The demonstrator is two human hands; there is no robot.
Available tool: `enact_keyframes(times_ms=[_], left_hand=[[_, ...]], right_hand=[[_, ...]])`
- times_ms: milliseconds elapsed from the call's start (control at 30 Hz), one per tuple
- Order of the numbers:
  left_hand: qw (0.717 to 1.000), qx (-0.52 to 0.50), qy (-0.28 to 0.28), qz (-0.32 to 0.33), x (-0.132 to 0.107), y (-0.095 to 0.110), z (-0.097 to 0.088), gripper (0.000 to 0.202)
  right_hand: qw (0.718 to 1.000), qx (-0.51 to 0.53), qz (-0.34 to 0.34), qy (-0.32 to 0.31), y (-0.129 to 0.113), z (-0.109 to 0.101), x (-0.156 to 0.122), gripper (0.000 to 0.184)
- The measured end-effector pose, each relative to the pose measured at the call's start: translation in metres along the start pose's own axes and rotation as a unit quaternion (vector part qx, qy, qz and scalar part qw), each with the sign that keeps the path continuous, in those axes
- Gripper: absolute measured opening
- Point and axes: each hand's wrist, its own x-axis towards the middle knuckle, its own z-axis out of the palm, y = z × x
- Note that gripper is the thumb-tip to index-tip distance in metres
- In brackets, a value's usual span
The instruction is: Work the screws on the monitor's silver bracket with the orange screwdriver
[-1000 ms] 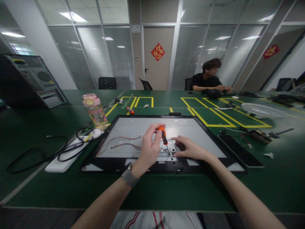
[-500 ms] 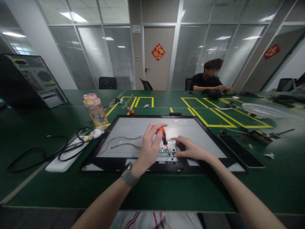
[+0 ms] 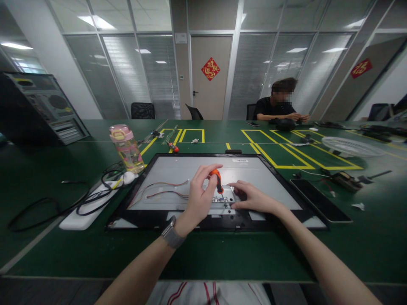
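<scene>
A black-framed monitor panel [image 3: 178, 169] lies face down on the green table in front of me. My left hand [image 3: 200, 192] is closed round an orange-handled screwdriver [image 3: 218, 180], held upright with its tip on a small metal board [image 3: 222, 199] near the panel's front edge. My right hand [image 3: 252, 197] rests beside it, fingers pressed flat on the board. Thin coloured wires [image 3: 165, 189] run across the panel to the left of my left hand.
A pink-capped bottle [image 3: 126, 148] stands at the panel's far left, with black cables [image 3: 79, 201] over a white slab [image 3: 82, 212]. A dark phone-like slab [image 3: 319, 199] lies to the right. A computer case [image 3: 44, 108], a fan grille [image 3: 349, 147] and a seated person [image 3: 280, 106] are farther off.
My left hand's fingers have shifted slightly round the screwdriver handle, as in turning it. My right hand and the panel have stayed in place.
</scene>
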Motion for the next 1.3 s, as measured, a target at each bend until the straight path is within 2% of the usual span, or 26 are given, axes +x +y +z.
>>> enact_keyframes(times_ms=[200,433,800,933,1167,1300], left_hand=[[1.0,0.028,0.003,0.015,0.0007,0.0005,0.0013,0.018],[0.999,0.038,0.023,0.004,0.0005,-0.0005,0.0036,0.012],[0.998,0.038,0.055,-0.008,0.0008,-0.0034,0.0033,0.012],[0.999,0.033,0.039,0.01,0.0006,-0.0025,0.0018,0.017],[0.999,0.024,-0.021,0.039,-0.0019,0.0053,0.0,0.029],[0.998,0.031,-0.033,0.042,-0.0015,0.0062,-0.0003,0.028]], right_hand=[[1.0,-0.001,-0.004,0.002,0.0014,0.0006,-0.0002,0.065],[1.0,-0.007,-0.005,0.004,0.0004,-0.0002,-0.0002,0.064],[1.0,0.001,0.003,0.002,-0.0001,0.0011,-0.0003,0.065],[1.0,-0.002,-0.003,0.005,-0.0003,0.0005,-0.0002,0.064],[1.0,-0.011,-0.002,0.005,0.0016,0.0008,0.0003,0.065],[1.0,-0.011,-0.007,0.007,0.0016,0.0006,-0.0002,0.064]])
